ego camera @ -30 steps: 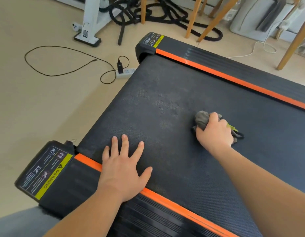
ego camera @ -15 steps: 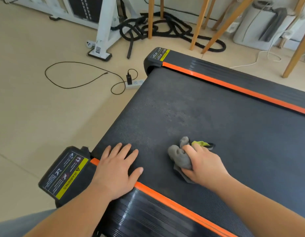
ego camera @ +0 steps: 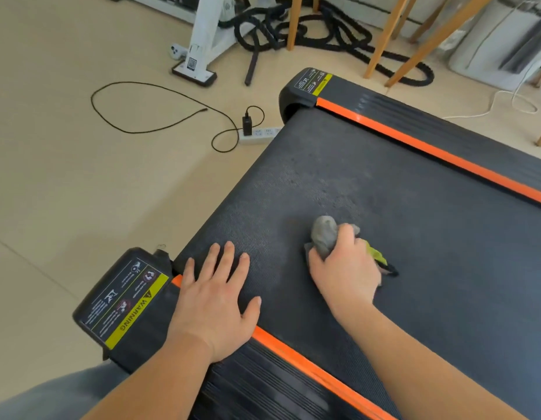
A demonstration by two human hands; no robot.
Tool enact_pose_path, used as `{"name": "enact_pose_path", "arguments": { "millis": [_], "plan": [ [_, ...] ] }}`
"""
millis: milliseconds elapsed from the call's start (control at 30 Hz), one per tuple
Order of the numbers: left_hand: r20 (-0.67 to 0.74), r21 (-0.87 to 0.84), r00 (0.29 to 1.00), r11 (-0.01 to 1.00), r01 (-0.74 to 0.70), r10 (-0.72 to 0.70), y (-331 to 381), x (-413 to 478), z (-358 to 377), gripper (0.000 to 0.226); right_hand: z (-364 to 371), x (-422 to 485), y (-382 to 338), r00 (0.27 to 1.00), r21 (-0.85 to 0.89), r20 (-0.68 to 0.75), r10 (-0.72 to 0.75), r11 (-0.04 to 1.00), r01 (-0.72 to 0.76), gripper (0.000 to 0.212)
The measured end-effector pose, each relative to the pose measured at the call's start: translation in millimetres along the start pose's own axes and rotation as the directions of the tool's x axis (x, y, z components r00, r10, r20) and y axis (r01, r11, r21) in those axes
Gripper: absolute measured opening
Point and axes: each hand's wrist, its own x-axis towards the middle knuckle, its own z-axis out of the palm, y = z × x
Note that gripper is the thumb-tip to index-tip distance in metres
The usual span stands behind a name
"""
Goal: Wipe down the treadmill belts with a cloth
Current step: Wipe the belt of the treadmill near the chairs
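Note:
A black treadmill belt (ego camera: 399, 213) fills the right of the head view, edged by orange stripes on both side rails. My right hand (ego camera: 345, 274) grips a crumpled grey cloth (ego camera: 324, 233) with a yellow-green edge and presses it onto the belt near its rear end. My left hand (ego camera: 214, 301) lies flat with spread fingers on the belt and the near orange rail (ego camera: 308, 371), beside the corner cap with the yellow warning label (ego camera: 123, 301). Faint dusty marks show on the belt beyond the cloth.
A white power strip (ego camera: 258, 134) with a black plug and a looping black cable lies on the beige floor left of the treadmill. A white machine foot (ego camera: 196, 71), coiled black rope (ego camera: 296, 28) and wooden legs (ego camera: 381, 37) stand behind.
My right hand swept the cloth toward me and leftward, then pushed it outward again across the belt. My left hand stayed planted at the near rail. My head shifted.

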Motion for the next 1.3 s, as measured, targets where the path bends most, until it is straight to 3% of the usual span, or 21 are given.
{"name": "enact_pose_path", "arguments": {
  "millis": [100,200,233,267,333,367,433,500,567,667,767,800,833,900,967,1033,1067,1133,1200,1267,1300],
  "plan": [
    [0.012,-0.017,1.000,1.000,-0.004,0.004,2.1,-1.5,-2.7,0.077,8.1,-36.6,-19.8,0.929,-0.051,0.087,-0.359,0.930,0.364,0.049],
    [0.006,-0.036,1.000,0.999,-0.008,0.008,-0.7,-0.4,-1.8,0.075,-8.5,-5.2,12.7,0.752,0.014,0.212,-0.624,0.772,0.636,0.048],
    [-0.003,-0.043,1.000,0.999,-0.011,0.011,-1.3,-0.1,-1.3,0.075,-13.4,13.3,29.0,0.721,-0.005,0.245,-0.648,0.743,0.669,0.047],
    [-0.011,-0.048,1.000,0.999,-0.013,0.013,-1.7,-0.3,-1.2,0.075,-20.5,30.3,42.1,0.773,-0.052,0.241,-0.587,0.787,0.615,0.045],
    [-0.003,-0.052,1.000,0.999,-0.018,0.018,-1.7,-0.1,-0.9,0.074,-28.6,57.2,57.8,0.972,-0.059,0.127,-0.198,0.977,0.207,0.044],
    [-0.001,-0.055,1.000,0.998,-0.019,0.019,-1.9,0.1,-0.9,0.074,-28.5,65.7,57.9,0.997,0.002,0.074,0.037,0.999,-0.037,0.044],
    [-0.004,-0.059,1.000,0.998,-0.021,0.021,-2.1,0.8,-1.9,0.073,-19.4,68.0,41.8,0.974,0.048,0.016,0.224,0.973,-0.225,0.045],
    [-0.007,-0.062,1.000,0.998,-0.020,0.019,-1.3,0.5,-1.0,0.073,-7.0,44.6,8.6,0.986,0.014,-0.004,0.166,0.986,-0.166,0.050],
    [-0.009,-0.055,1.000,0.998,-0.016,0.016,-3.0,0.2,0.4,0.072,8.0,1.7,-28.7,0.997,-0.006,0.003,-0.079,0.997,0.079,0.057],
    [-0.018,-0.074,0.999,0.997,-0.031,0.030,-3.5,0.9,2.1,0.072,15.6,-53.9,-44.6,0.874,0.027,0.065,-0.482,0.876,0.481,0.049],
    [-0.024,-0.090,0.999,0.996,-0.027,0.025,-5.3,0.0,4.6,0.071,6.7,-20.0,-20.2,0.752,-0.004,0.129,-0.646,0.758,0.652,0.056],
    [-0.021,-0.088,1.000,0.996,-0.024,0.023,-5.8,-0.1,4.5,0.071,5.5,-1.4,-12.0,0.773,-0.071,0.119,-0.623,0.771,0.632,0.061],
    [-0.020,-0.085,1.000,0.996,-0.025,0.023,-6.0,-0.1,4.4,0.071,2.3,18.4,-6.4,0.840,-0.122,0.096,-0.534,0.831,0.542,0.065],
    [-0.015,-0.077,0.999,0.997,-0.031,0.030,-4.4,0.6,3.1,0.071,-5.5,49.0,-3.0,0.978,-0.088,0.088,-0.192,0.976,0.199,0.059],
    [-0.012,-0.072,0.999,0.997,-0.032,0.031,-4.7,1.2,1.0,0.070,-2.2,53.4,-14.3,0.997,0.016,0.071,0.011,1.000,-0.012,0.047],
    [-0.002,-0.072,1.000,0.997,-0.029,0.029,-3.9,0.9,0.1,0.070,3.5,31.4,-36.4,0.999,-0.014,0.040,0.025,1.000,-0.025,0.047],
    [-0.006,-0.066,1.000,0.997,-0.026,0.026,-4.0,0.8,0.1,0.070,8.1,12.2,-47.2,0.999,-0.023,0.019,-0.050,0.998,0.050,0.048],
    [-0.003,-0.057,1.000,0.998,-0.022,0.022,-4.5,0.0,-0.1,0.072,15.1,-29.1,-54.2,0.943,-0.009,0.004,-0.333,0.943,0.333,0.053],
    [0.008,-0.048,0.999,0.998,-0.034,0.035,-5.5,0.4,0.1,0.075,15.1,-43.9,-35.5,0.780,0.069,0.051,-0.624,0.781,0.620,0.051],
    [0.003,-0.041,0.999,0.998,-0.038,0.038,-6.0,0.2,0.2,0.075,4.6,-18.3,-12.4,0.606,0.162,0.122,-0.786,0.618,0.769,0.046],
    [-0.006,-0.047,0.999,0.998,-0.034,0.034,-6.2,0.3,0.6,0.074,3.5,-1.4,-5.9,0.589,0.129,0.147,-0.795,0.606,0.785,0.047]
  ]
}}
